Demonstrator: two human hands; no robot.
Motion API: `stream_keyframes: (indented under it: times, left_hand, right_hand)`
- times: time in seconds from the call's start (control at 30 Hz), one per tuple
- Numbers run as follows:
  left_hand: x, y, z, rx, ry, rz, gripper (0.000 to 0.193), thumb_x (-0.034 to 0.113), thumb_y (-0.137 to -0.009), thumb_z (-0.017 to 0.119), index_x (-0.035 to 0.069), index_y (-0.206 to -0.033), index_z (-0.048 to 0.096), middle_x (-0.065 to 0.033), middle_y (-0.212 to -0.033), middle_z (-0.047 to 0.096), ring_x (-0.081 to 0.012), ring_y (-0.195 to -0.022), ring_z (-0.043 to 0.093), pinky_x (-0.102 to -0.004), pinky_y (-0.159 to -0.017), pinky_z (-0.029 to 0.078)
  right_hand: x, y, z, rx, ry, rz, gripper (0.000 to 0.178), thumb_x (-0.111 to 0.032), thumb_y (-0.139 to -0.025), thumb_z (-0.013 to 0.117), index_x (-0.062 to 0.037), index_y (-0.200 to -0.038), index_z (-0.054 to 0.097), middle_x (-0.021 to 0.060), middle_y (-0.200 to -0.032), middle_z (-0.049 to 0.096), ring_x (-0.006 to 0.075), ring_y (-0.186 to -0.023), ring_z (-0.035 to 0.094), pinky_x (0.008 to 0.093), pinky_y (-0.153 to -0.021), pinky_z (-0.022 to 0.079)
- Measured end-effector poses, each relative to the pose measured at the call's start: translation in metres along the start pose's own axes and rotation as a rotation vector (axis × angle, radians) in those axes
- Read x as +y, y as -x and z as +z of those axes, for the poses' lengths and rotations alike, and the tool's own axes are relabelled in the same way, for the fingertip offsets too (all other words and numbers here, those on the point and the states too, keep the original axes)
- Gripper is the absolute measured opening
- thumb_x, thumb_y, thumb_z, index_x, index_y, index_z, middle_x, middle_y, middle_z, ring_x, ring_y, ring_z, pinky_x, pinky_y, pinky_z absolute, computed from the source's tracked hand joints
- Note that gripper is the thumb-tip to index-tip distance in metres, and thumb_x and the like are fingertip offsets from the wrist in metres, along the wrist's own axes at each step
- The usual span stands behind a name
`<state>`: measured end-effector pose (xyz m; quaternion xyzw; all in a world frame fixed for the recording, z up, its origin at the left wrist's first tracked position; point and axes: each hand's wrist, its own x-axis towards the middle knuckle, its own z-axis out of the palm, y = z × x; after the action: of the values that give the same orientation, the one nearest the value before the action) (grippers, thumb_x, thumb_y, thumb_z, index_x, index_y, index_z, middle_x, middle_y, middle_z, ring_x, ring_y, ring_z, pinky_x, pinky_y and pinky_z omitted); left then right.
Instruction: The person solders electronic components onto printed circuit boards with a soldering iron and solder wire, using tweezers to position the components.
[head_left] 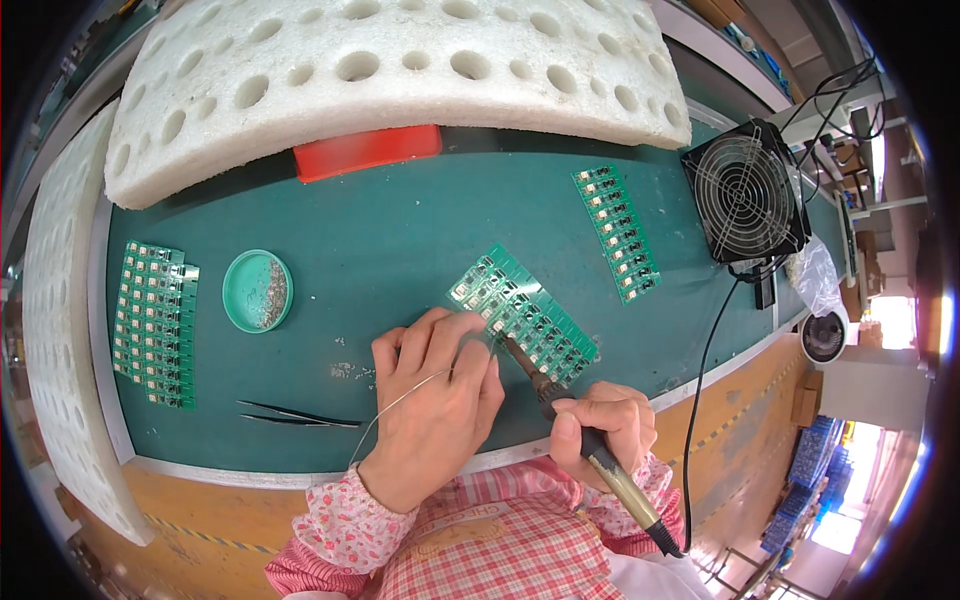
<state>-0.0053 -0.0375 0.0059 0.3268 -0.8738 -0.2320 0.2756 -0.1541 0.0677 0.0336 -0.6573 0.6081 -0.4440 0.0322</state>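
A: What site are we seeing?
B: I'm reading electronics workshop, factory-style. A soldering iron (622, 485) is pointing at a circuit-board panel (525, 315); more panels (155, 325) are lying on the green bench (400, 220), fan (742, 195) sitting alongside.
A: Why factory-style?
B: Striped tape (208, 534) is running across the floor (230, 505), and blue crates (810, 450) are standing in the background.

A black fan (742, 192) stands near white foam (420, 98).

I count 2 hands (430, 405) (612, 428), 1 soldering iron (622, 490), 3 circuit-board groups (525, 315) (155, 325) (617, 235), 1 tweezers (300, 414), 1 dish (243, 290), 1 fan (742, 190), 2 foam blocks (400, 95) (65, 300).
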Motion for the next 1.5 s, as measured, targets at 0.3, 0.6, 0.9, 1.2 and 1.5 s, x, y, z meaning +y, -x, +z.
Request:
stream_keyframes:
  times: [0.3, 0.6, 0.9, 1.2, 1.5]
  left_hand:
    - [0.002, 0.003, -0.023, 0.002, 0.051, -0.040, 0.017, 0.002, -0.079, 0.070, 0.004, -0.077, 0.053, -0.0089, -0.110, 0.064, -0.0296, -0.104, 0.062, -0.0434, -0.089, 0.037]
    - [-0.009, 0.059, -0.095, -0.114, -0.328, -0.109, 0.012, 0.004, -0.082, 0.065, 0.006, -0.089, 0.056, -0.0084, -0.105, 0.065, -0.0286, -0.098, 0.060, -0.0453, -0.088, 0.036]
    - [-0.022, 0.078, -0.100, -0.242, -0.586, -0.033, 0.028, -0.004, -0.081, 0.067, 0.004, -0.107, 0.059, -0.0082, -0.108, 0.065, -0.0260, -0.096, 0.060, -0.0394, -0.080, 0.041]
    - [-0.012, 0.066, -0.118, -0.059, -0.541, -0.034, 0.031, -0.006, -0.083, 0.065, 0.003, -0.113, 0.063, -0.0080, -0.097, 0.066, -0.0268, -0.089, 0.062, -0.0405, -0.077, 0.043]
    - [-0.012, 0.062, -0.125, -0.318, -0.576, -0.022, 0.046, -0.006, -0.071, 0.065, 0.003, -0.116, 0.062, -0.0100, -0.113, 0.062, -0.0259, -0.096, 0.060, -0.0391, -0.082, 0.044]
  right_hand:
    - [0.010, 0.014, -0.008, 0.110, 0.052, 0.049, 0.026, 0.001, -0.077, 0.076, -0.0015, -0.099, 0.063, 0.0039, -0.063, 0.057, 0.0207, -0.047, 0.055, 0.0333, -0.044, 0.043]
    - [0.013, 0.026, 0.000, -0.020, 0.431, 0.210, 0.054, -0.012, -0.071, 0.086, -0.0086, -0.121, 0.066, 0.0116, -0.103, 0.060, 0.0271, -0.091, 0.060, 0.0400, -0.080, 0.046]
    - [-0.011, 0.025, 0.018, -0.093, 0.385, 0.236, 0.066, -0.019, -0.071, 0.087, -0.0116, -0.130, 0.061, 0.0079, -0.107, 0.058, 0.0237, -0.092, 0.056, 0.0375, -0.081, 0.041]
    - [-0.011, 0.021, 0.025, -0.111, 0.288, 0.208, 0.066, -0.020, -0.073, 0.086, -0.0099, -0.132, 0.060, 0.0100, -0.108, 0.058, 0.0259, -0.091, 0.056, 0.0386, -0.080, 0.042]
    - [-0.004, 0.026, 0.025, -0.071, 0.295, 0.205, 0.059, -0.022, -0.076, 0.083, -0.0091, -0.129, 0.061, 0.0120, -0.105, 0.058, 0.0287, -0.089, 0.055, 0.0400, -0.080, 0.042]
